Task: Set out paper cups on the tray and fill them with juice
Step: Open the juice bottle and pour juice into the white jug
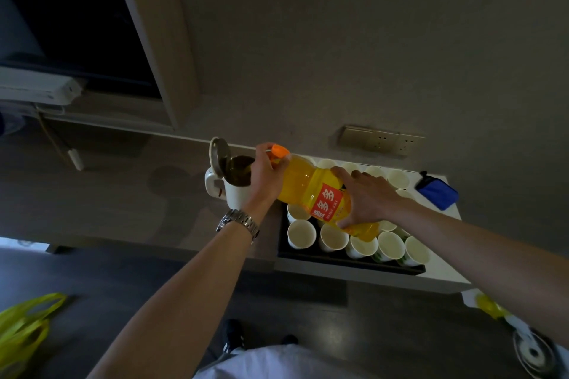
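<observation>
Juice bottle (320, 194) w/ both hands over cups (301, 234), tray (338, 258) packed.

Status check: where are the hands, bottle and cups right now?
Left hand at the orange cap, right hand around the juice bottle. Bottle tilted over the cups on the tray, cap on. Open kettle beside the tray.

- White table (354, 275): stands against the wall.
- Black tray (348, 260): rests on the table, loaded with paper cups (301, 234).
- White kettle (234, 184): left of the tray, lid open.
- Blue pouch (437, 192): right of the tray, near the wall.
</observation>
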`<state>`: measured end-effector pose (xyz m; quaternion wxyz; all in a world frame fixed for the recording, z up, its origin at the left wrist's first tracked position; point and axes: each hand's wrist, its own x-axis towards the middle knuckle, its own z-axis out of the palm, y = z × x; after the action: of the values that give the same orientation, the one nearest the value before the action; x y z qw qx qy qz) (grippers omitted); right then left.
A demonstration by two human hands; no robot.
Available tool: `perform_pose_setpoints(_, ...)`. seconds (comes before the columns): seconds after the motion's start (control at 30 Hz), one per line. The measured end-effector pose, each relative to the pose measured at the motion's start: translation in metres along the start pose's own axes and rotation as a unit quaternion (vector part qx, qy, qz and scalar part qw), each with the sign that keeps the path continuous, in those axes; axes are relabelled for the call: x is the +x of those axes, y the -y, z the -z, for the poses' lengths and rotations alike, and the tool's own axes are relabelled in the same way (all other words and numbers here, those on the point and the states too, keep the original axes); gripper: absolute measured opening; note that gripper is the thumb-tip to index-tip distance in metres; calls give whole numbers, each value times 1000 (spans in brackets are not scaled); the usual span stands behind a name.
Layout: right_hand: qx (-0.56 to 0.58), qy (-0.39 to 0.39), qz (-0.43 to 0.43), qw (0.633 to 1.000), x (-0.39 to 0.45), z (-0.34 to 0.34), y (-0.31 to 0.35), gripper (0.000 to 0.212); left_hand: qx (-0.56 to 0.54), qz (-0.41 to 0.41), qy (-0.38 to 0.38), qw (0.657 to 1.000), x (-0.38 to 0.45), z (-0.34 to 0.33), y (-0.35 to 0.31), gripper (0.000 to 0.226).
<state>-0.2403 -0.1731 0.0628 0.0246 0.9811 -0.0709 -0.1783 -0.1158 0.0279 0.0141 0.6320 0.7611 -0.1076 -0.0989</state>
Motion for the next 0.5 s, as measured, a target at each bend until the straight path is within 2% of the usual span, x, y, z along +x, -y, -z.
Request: perform_pose_setpoints(0.5, -4, -3, 0, 1000, 1, 1, -3, 137, 3, -2, -8, 1000, -5, -2, -6, 42)
